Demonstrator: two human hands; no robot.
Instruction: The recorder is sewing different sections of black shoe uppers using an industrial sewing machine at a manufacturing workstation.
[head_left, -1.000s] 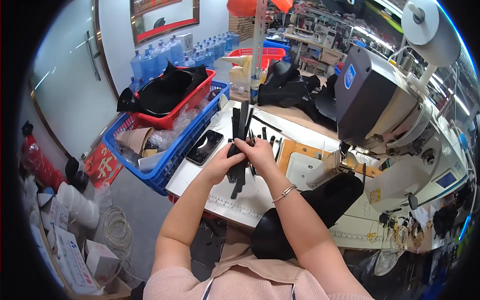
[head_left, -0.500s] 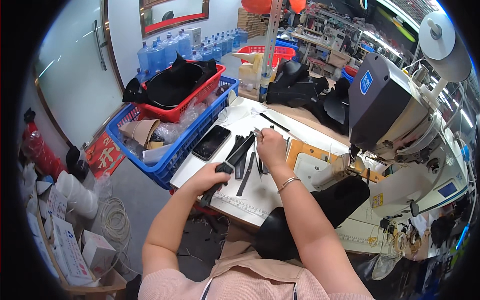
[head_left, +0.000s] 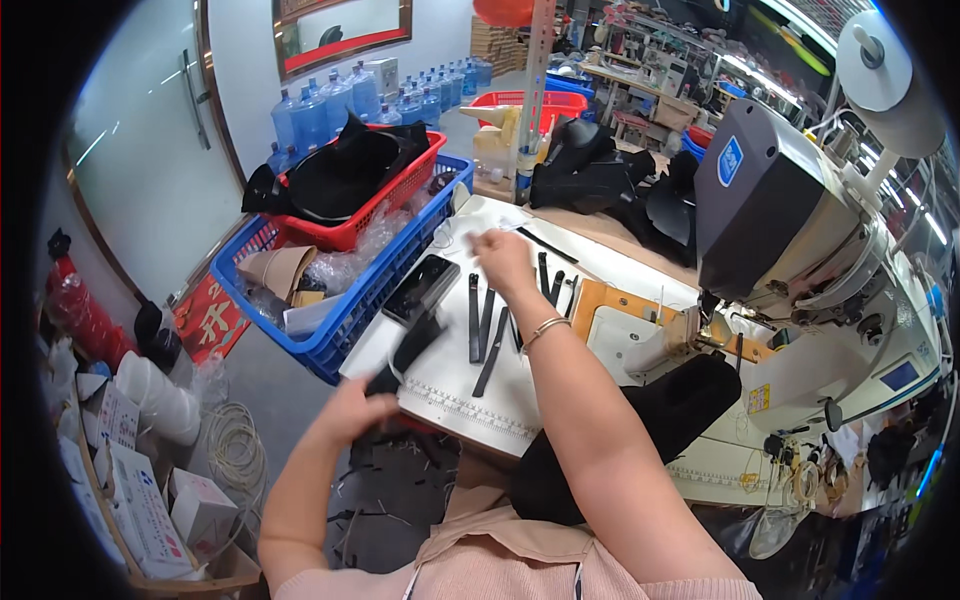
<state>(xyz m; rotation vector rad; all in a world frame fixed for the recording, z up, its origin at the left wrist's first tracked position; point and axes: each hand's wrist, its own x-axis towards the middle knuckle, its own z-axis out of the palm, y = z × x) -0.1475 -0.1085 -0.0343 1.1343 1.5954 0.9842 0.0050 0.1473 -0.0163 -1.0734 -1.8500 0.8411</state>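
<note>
My left hand (head_left: 352, 408) is at the table's front left edge, closed on the lower end of a blurred bundle of black strips (head_left: 415, 342). The bundle slants up across the near end of a black phone (head_left: 418, 288). Over the far part of the white table, my right hand (head_left: 503, 262) is curled, its fingertips smeared by motion; what they hold, if anything, I cannot make out. Several loose black strips (head_left: 474, 320) lie on the tabletop below and beside my right hand. One more black strip (head_left: 545, 243) lies farther back.
A sewing machine (head_left: 770, 200) stands on the right, with black material (head_left: 650, 430) in front of it. On the left, a red basket (head_left: 345, 235) with black pieces sits on a blue crate (head_left: 335, 345). A ruler strip (head_left: 465, 407) runs along the table's front edge.
My left hand has drawn the bundle left and toward me. My right hand has moved away from the bundle, left and slightly farther back. The loose strips on the table show more fully.
</note>
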